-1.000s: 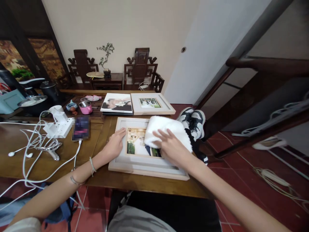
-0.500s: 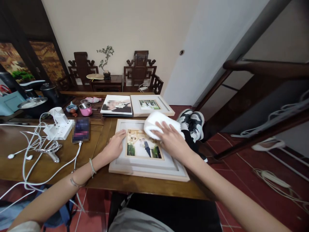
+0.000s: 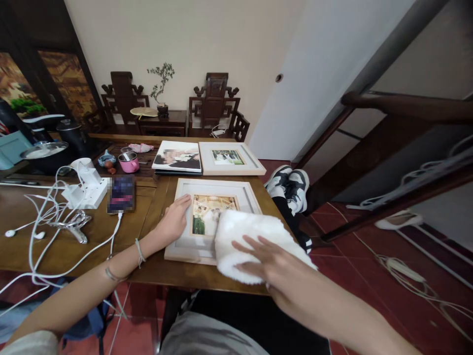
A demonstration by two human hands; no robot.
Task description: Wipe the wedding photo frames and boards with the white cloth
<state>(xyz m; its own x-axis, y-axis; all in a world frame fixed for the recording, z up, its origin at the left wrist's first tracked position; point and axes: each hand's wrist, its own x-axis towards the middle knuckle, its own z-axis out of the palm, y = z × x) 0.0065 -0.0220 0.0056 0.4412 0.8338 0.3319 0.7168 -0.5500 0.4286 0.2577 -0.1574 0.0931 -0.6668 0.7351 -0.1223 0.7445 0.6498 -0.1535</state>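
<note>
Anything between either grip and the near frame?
Yes: the cloth lies between the right grip and the near frame, over its lower right corner. Nothing visible separates the left grip from the left edge.

White cloth (image 3: 253, 231) hides lower-R of framed pic (image 3: 209, 212); phone (image 3: 121, 194) mostly pixelated.

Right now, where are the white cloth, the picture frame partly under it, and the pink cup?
White cloth (image 3: 251, 226): head view, upper part.
Picture frame (image 3: 204, 217): head view, left part of its photo.
Pink cup (image 3: 128, 166): head view, outer side.

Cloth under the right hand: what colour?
White; the cloth shows best in the current head view.
</note>
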